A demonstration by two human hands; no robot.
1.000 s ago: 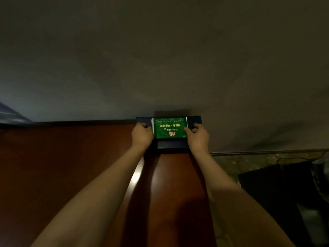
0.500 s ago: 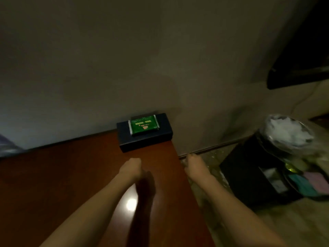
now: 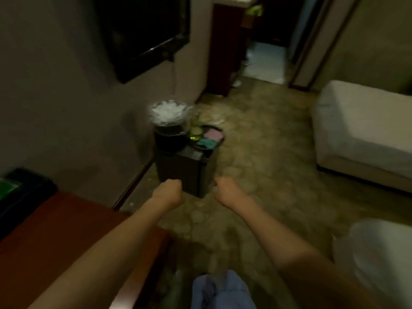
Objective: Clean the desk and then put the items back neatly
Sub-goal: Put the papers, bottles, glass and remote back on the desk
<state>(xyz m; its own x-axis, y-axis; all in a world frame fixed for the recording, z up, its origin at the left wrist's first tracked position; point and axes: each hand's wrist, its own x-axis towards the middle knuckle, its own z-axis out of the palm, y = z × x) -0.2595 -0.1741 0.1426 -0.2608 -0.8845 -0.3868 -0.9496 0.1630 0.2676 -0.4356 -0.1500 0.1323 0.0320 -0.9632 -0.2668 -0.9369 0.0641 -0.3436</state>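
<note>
Beyond one desk (image 3: pixel 55 230), two cloths (image 3: pixel 210 139) on one tray (image 3: pixel 219 130).

Left of our fingers we see the red-brown wooden counter (image 3: pixel 66 230) — glossy, its corner beside our left forearm. At its far end against the wall, well left of the fingers, sits the dark box (image 3: pixel 24 192) with a green packet (image 3: pixel 6 189) lying flat on top — both blurred and cut off by the edge.
</note>
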